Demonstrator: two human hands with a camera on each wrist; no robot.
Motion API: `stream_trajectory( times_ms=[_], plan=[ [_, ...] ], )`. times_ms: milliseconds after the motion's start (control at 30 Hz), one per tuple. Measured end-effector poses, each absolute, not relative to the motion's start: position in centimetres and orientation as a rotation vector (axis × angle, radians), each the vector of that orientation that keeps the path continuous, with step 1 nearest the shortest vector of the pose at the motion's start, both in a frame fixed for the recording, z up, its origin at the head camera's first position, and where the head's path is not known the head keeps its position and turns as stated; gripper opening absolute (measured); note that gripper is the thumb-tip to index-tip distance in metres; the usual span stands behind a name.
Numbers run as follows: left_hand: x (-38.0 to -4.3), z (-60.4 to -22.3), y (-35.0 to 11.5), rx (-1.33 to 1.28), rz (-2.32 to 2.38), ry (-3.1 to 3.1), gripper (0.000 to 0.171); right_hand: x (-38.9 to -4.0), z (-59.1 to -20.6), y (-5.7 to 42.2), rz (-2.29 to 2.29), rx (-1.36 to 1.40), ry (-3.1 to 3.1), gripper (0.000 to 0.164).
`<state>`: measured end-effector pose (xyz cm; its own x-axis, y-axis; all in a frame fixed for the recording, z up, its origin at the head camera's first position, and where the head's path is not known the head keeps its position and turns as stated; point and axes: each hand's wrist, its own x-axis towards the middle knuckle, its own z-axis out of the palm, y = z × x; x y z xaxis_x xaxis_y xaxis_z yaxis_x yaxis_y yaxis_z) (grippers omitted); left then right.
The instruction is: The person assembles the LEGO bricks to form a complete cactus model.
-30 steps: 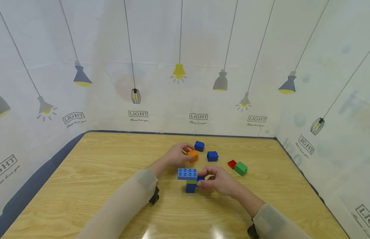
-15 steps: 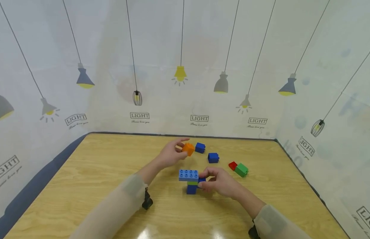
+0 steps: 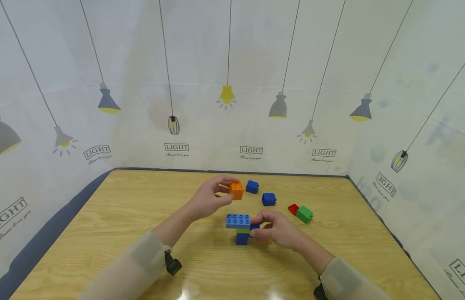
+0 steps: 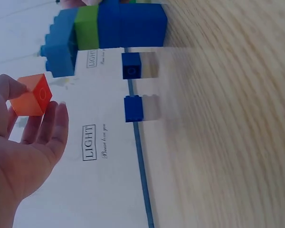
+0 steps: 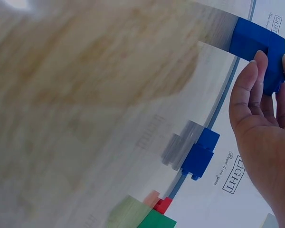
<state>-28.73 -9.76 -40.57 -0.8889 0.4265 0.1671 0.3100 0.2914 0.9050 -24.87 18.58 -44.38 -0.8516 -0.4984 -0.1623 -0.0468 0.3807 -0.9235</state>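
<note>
An orange toy brick (image 3: 236, 190) is pinched between the thumb and fingers of my left hand (image 3: 210, 198), raised above the table. Below it and slightly right stands a small stack of bricks: a light blue eight-stud brick (image 3: 238, 221) on top, a lime green layer (image 4: 87, 28) under it, and dark blue bricks (image 4: 137, 26) at the bottom. My right hand (image 3: 279, 231) grips a dark blue brick (image 3: 255, 227) jutting from the stack's right side; the fingers partly cover it. The left wrist view shows the orange brick's plain side facing the camera.
Two loose dark blue bricks, a farther one (image 3: 252, 186) and a nearer one (image 3: 269, 199), lie behind the stack. To the right, a red brick (image 3: 293, 209) touches a green brick (image 3: 304, 214). A printed curtain (image 3: 202, 125) encloses the wooden table (image 3: 116, 208) at its back and sides.
My left hand has lifted the orange brick off the table, drawn it slightly left and turned it. My right hand keeps its grip at the stack.
</note>
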Motion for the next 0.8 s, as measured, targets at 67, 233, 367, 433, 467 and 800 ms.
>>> stream_trajectory(
  times_ms=[67, 233, 367, 433, 467, 800],
  plan=[
    [-28.1, -40.3, -10.0, 0.735, 1.665, 2.432, 0.047, -24.8, -44.3, 18.5, -1.468, -0.469, 2.232, 0.031],
    [-26.9, -40.0, -10.7, 0.799, 1.66, 2.425, 0.047, -24.7, -44.3, 18.5, -1.474, -0.465, 2.23, 0.031],
    [-26.3, -40.0, -11.3, 0.825, 1.652, 2.428, 0.046, -24.7, -44.4, 18.5, -1.488, -0.452, 2.223, 0.029],
    [-26.1, -40.1, -11.6, 0.833, 1.641, 2.433, 0.045, -24.7, -44.5, 18.5, -1.494, -0.447, 2.219, 0.029],
    [-26.0, -40.1, -11.7, 0.828, 1.637, 2.433, 0.044, -24.7, -44.6, 18.5, -1.494, -0.444, 2.219, 0.028],
    [-25.2, -40.9, -12.9, 0.759, 1.639, 2.375, 0.043, -24.8, -44.5, 18.5, -1.482, -0.457, 2.222, 0.029]
  ],
)
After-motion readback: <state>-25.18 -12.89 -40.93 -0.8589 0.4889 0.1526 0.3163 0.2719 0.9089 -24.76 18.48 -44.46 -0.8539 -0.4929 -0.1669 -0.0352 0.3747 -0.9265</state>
